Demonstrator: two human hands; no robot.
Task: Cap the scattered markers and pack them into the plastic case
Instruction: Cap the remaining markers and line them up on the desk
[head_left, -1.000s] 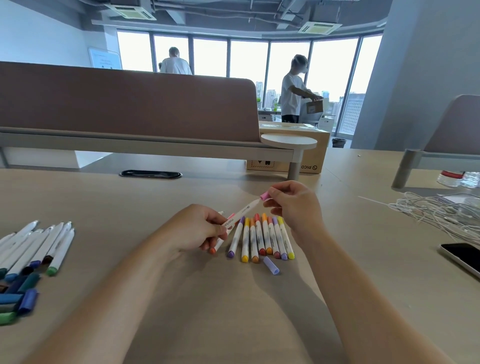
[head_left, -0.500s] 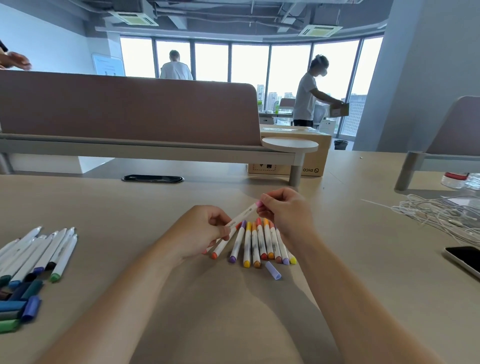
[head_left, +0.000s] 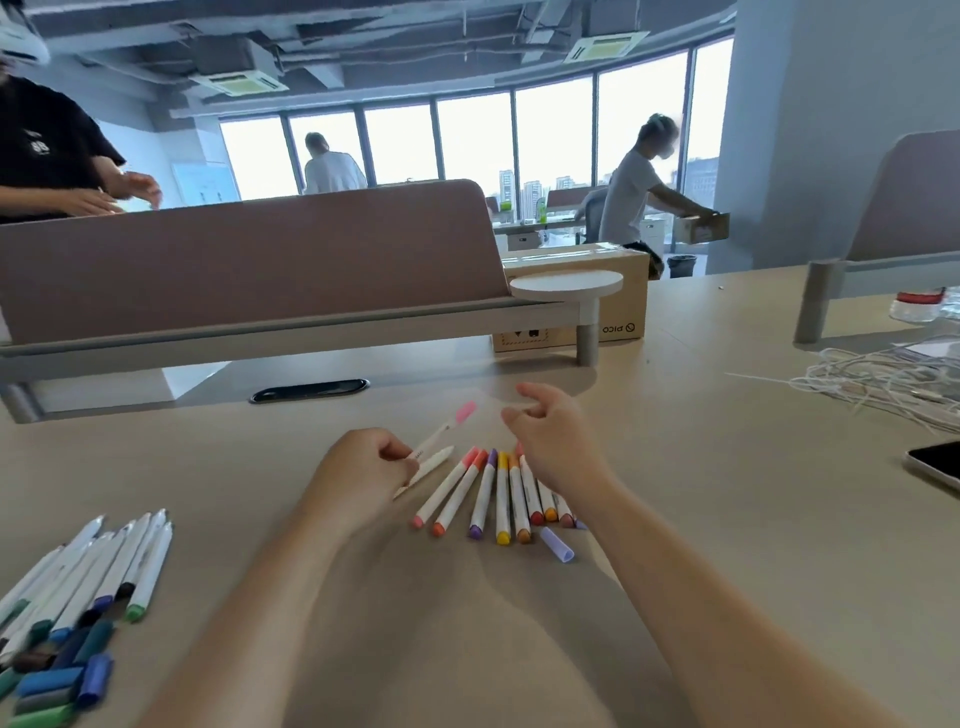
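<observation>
We see the left hand (head_left: 358, 478) pinching the lower barrel of 1 pink marker (head_left: 441, 431) between thumb and curled fingers. The marker tilts up and to the right, with its pink cap (head_left: 465, 413) on and raised off the table (head_left: 701, 519). A 2nd white barrel (head_left: 428, 466) sits just under that hand; we cannot tell if it is gripped or only touched.

The right hand (head_left: 550, 441) hovers over the far end of the marker row, fingers loosely curled and apart, holding nothing, with a gap between it and the pink cap.

The row of capped markers (head_left: 501, 493) lies fanned on the table between the 2 hands. 5 lie clear of the right wrist and more are partly hidden under it. 1 loose lavender cap (head_left: 557, 544) lies just beside the near end of the row.

A 2nd batch of white markers (head_left: 119, 566) lies at the lower left, running out of the picture's edge, with loose blue and teal caps (head_left: 62, 675) piled next to it.

There is bare table between that batch and the left forearm, and between the 2 forearms at the near edge. To the right, bare table runs out to a phone (head_left: 935, 467) at the picture's right edge and a tangle of white cables (head_left: 883, 384) behind it. To the far side, a black cable slot (head_left: 309, 391) and a desk divider (head_left: 249, 260) bound the space.
</observation>
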